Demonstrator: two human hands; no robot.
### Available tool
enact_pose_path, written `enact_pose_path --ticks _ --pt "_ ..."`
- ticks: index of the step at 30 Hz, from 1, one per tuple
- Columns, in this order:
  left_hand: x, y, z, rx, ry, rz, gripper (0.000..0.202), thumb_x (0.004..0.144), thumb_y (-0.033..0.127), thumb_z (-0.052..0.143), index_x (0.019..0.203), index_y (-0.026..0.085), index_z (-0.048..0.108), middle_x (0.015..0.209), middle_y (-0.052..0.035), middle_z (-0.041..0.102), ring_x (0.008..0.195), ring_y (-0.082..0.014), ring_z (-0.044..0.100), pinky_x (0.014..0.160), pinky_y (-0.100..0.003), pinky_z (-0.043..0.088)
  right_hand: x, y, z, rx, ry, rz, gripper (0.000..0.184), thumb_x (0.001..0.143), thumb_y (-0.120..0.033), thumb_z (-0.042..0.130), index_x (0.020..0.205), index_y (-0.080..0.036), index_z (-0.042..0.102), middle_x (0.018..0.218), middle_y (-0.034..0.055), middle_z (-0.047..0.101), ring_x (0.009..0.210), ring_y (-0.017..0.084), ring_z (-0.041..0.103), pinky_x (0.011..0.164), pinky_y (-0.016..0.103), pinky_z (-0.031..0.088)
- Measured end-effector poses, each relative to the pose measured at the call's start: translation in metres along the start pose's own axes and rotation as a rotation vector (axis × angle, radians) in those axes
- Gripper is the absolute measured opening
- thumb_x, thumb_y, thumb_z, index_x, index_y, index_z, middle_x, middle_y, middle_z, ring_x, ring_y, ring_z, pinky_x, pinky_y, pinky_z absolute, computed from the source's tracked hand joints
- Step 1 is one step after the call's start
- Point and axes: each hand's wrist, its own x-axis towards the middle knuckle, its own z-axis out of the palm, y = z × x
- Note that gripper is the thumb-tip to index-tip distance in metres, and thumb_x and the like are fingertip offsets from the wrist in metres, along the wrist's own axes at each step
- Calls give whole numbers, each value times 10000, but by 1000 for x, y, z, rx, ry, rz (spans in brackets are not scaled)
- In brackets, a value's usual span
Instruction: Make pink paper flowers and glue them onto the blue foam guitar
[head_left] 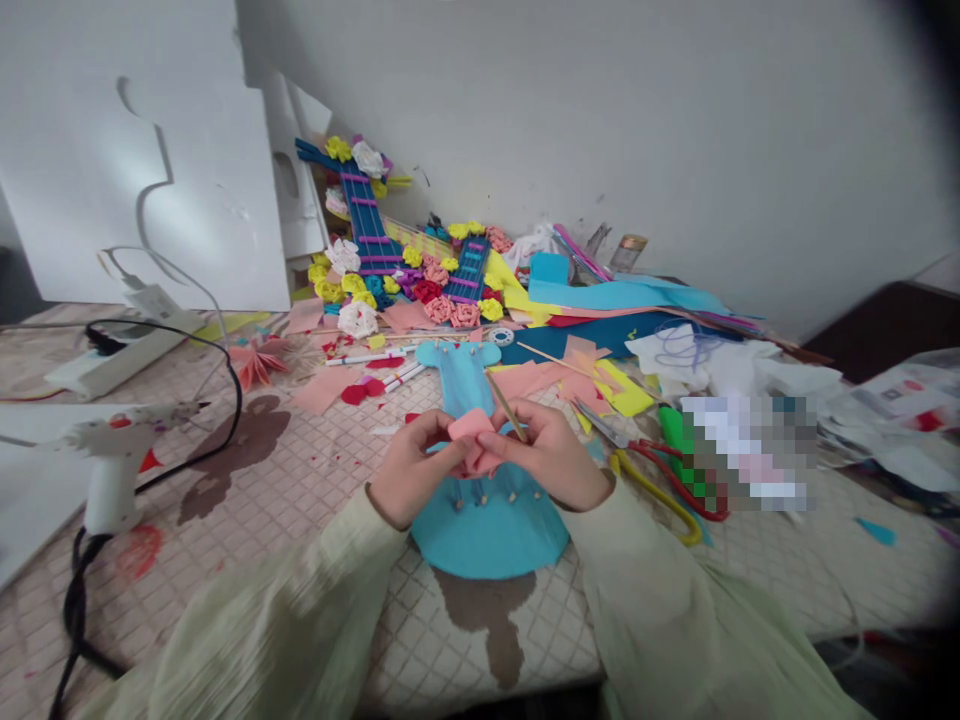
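A folded piece of pink paper (pixel 471 428) is pinched between the fingers of my left hand (pixel 412 462) and my right hand (pixel 556 455). A thin wooden stick (pixel 507 406) also rests in my right hand, slanting up from between its fingers. Beneath both hands lies a light-blue paper-covered guitar shape (pixel 489 545), its wide body toward me and its neck pointing away. Small pegs with strings stand on it; my hands hide its middle.
A white hot glue gun (pixel 112 465) with a black cord stands at left, near a power strip (pixel 124 345). Red-handled scissors (pixel 652 455) and a yellow-handled pair (pixel 664 505) lie at right. Dark-blue guitar shapes with paper flowers (pixel 367 225) lean at the back among paper scraps.
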Motion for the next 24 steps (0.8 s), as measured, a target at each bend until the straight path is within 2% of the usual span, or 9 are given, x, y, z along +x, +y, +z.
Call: enact_pose_path --ticks 3,8,15,21,24 --pt "1 0 -1 33 45 -16 132 666 235 593 648 134 511 598 13 526 544 -85 501 484 -193 431 1 1 1 5 24 -29 186 683 -294 628 692 -163 497 585 -55 490 443 47 459 395 162 366" --pt "1 1 0 25 140 -55 141 621 226 622 669 134 527 619 13 541 539 -92 522 463 -196 449 3 6 4 20 52 -62 198 671 -274 638 807 -167 542 771 -5 557 595 76 515 462 168 408" --pt "0 6 1 -112 120 -62 121 635 225 610 674 136 539 537 32 555 471 -89 545 469 -205 468 4 5 1 65 89 -26 225 670 -236 631 867 -160 551 811 22 579 703 116 563 561 208 476" --pt "-1 5 2 -52 208 -50 123 624 229 624 641 129 555 572 15 583 502 -104 576 500 -220 492 3 4 2 38 116 -19 221 657 -206 635 857 -154 557 810 26 595 664 108 570 531 196 472" --pt "0 5 2 -46 184 -52 133 624 238 624 647 131 549 582 17 575 513 -104 573 495 -216 486 3 4 2 53 116 -8 222 660 -215 634 859 -157 554 814 21 594 639 98 573 530 195 480"
